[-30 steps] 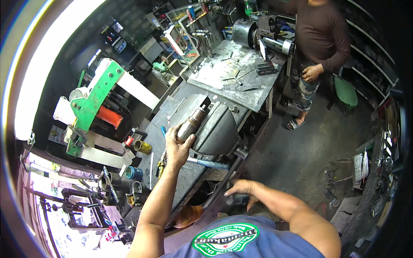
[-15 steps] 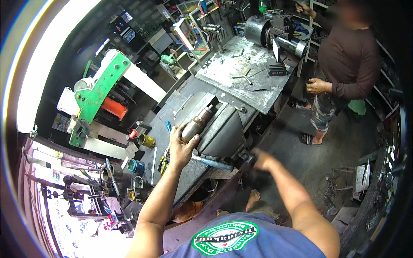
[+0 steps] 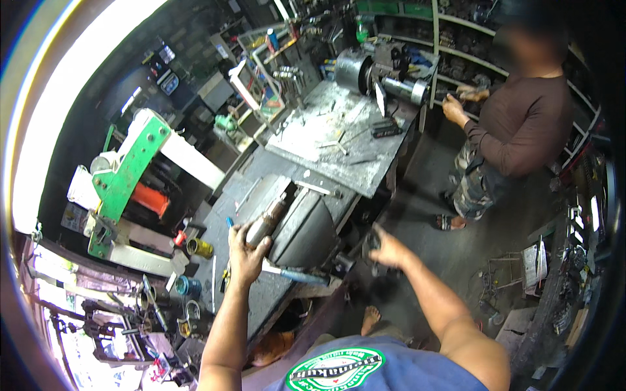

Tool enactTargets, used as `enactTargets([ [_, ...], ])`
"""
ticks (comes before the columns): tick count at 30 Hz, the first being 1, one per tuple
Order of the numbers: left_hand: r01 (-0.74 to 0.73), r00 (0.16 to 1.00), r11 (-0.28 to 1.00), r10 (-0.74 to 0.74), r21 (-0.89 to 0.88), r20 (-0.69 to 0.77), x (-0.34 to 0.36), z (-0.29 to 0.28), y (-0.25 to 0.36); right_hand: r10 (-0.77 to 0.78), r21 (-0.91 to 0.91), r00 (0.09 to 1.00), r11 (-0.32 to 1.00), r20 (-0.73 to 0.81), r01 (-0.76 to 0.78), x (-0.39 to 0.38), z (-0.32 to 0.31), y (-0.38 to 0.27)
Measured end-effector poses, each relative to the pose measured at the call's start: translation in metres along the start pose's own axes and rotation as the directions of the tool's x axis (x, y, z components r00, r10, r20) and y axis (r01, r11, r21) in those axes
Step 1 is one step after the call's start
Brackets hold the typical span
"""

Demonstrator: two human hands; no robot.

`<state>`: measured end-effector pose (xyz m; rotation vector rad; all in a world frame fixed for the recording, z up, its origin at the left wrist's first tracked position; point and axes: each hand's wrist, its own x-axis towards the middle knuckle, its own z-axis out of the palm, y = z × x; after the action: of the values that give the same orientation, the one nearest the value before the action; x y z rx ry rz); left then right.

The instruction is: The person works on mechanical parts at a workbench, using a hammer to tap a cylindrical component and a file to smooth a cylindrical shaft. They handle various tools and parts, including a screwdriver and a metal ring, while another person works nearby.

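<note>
A large grey bench vise (image 3: 306,238) stands at the bench edge. A stepped cylindrical metal part (image 3: 264,227) lies tilted along its jaws. My left hand (image 3: 244,257) is wrapped round the part's lower end, thumb on the near side. To the right, my right hand (image 3: 391,251) is closed at the dark outer end of the vise screw, on its handle; the fingers partly hide the grip. A blue-handled tool (image 3: 297,275) lies on the bench just in front of the vise.
A steel plate (image 3: 306,140) with wrenches lies beyond the vise. A green press frame (image 3: 134,176) stands left, near a yellow can (image 3: 199,247) and a blue can (image 3: 187,286). A co-worker (image 3: 521,124) stands at right, hands together, near shelves.
My view has shifted, moving the bench leftward in the picture. My left hand stays on the metal part. My right hand remains at the vise handle. The co-worker's hands have come together.
</note>
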<state>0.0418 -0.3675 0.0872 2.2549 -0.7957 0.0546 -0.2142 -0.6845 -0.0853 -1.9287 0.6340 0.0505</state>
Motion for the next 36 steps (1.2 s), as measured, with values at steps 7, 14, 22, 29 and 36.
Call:
enactTargets([
  [7, -0.030, 1.000, 0.997, 0.029, 0.073, 0.010, -0.002, -0.004, 0.011, 0.388, 0.806, 0.910, 0.487, 0.146, -0.337, -0.086, 0.103, 0.045],
  [14, -0.488, 0.828, 0.863, 0.504, 0.128, -0.245, -0.033, 0.010, 0.051, 0.270, 0.978, 0.963, -0.202, 0.006, 0.051, -0.145, 0.043, -0.004],
  [22, -0.677, 0.586, 0.643, 0.765, -0.359, 0.267, -0.072, 0.156, 0.186, -0.292, 0.851, 0.899, 0.324, -0.325, 0.413, -0.127, -0.030, -0.048],
  [29, -0.518, 0.835, 0.788, 0.550, -0.331, 0.002, -0.024, 0.192, 0.216, -0.461, 0.796, 0.800, 0.605, 0.383, -0.033, -0.134, -0.169, -0.006],
  [36, -0.359, 0.840, 0.914, 0.405, 0.188, -0.361, 0.013, 0.112, 0.178, -0.272, 0.617, 0.899, 0.787, 0.344, 0.001, -0.075, -0.232, -0.018],
])
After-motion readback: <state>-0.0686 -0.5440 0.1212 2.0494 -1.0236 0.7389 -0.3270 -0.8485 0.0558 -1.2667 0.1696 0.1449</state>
